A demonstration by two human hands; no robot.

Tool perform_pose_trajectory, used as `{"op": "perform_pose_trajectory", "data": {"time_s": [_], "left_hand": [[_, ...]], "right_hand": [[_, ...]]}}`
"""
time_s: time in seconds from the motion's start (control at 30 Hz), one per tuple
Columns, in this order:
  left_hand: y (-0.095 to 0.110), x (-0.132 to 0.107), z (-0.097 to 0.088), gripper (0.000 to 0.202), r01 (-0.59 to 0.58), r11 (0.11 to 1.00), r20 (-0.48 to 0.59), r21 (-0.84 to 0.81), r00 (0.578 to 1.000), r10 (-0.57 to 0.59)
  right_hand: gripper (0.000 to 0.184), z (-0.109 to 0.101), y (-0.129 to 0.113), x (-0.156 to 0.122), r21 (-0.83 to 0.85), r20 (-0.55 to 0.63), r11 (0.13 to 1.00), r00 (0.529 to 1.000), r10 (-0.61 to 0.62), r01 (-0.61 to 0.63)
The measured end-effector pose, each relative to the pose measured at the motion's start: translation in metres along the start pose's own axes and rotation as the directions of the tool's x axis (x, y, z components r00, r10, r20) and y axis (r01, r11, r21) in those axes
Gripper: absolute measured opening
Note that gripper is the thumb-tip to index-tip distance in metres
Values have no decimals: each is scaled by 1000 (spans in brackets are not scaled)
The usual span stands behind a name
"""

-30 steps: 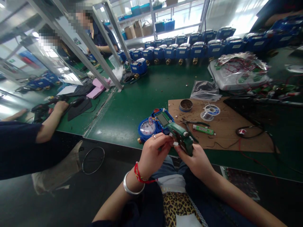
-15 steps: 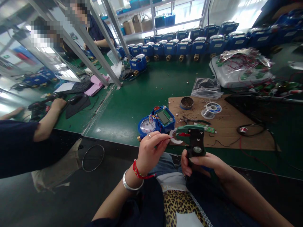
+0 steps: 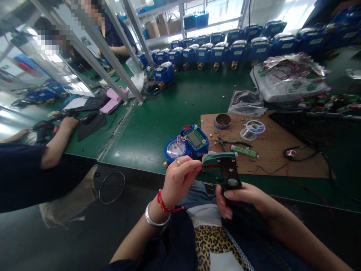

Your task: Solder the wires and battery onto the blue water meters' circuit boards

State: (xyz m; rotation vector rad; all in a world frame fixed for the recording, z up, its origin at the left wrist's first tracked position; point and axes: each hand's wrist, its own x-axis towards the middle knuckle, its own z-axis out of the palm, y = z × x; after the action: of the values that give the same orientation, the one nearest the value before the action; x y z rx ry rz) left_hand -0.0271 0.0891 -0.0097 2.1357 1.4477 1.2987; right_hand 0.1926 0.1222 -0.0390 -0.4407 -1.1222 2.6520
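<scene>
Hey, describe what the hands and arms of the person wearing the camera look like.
The left hand is ungloved, with a silver ring on one finger, plus a red cord bracelet and a smooth silver bangle at the wrist. The right hand is ungloved too, with no jewellery showing. Both forearms are bare.

Left hand (image 3: 182, 177) pinches while right hand (image 3: 244, 195) grips.

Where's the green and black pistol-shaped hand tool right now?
In the head view, the tool is right of centre, gripped in the right hand and pointing toward the left hand.
</scene>
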Motion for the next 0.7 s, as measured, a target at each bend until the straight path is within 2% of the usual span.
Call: {"op": "perform_pose_trajectory", "data": {"time_s": [0.33,0.7], "left_hand": [[-2,-1,-1,12,-7,1000,12,-13,1000,7],[0,1,1,11,2,1000,-40,21,999,-1]], "right_hand": [[24,1,2,1,13,10,1000,1000,0,0],[27,14,10,5,-4,-80,998,995,-61,61]]}}
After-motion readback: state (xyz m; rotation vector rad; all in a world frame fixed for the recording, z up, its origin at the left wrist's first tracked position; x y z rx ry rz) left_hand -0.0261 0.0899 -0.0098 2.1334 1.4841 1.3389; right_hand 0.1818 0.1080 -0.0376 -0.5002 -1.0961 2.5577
